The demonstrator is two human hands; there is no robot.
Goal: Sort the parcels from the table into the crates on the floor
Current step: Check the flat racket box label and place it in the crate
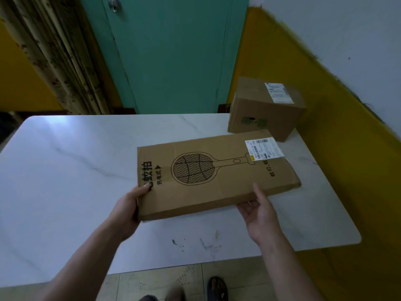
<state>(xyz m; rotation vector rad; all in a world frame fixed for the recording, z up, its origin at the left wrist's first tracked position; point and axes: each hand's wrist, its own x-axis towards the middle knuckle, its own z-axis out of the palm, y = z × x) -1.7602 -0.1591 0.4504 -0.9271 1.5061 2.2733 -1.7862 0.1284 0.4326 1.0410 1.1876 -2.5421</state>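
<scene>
The left hand and right hand pinch the flat parcel toward the worktop's right edge, thumbs atop, fingers hidden beneath.

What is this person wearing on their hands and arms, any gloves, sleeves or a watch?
Nothing shows. The left hand and right hand are bare, with no gloves, rings or watch visible, and both forearms are uncovered to the frame's edge.

— Flat parcel?
— Brown cardboard, matt, creased; white paper label, slightly shiny.
— Small box?
— Same matt cardboard.
— Table?
— Pale marble-look top, smooth, glossy.
— Door?
— Teal paint, smooth, satin.
— Floor?
— Speckled tile, dull.
</scene>
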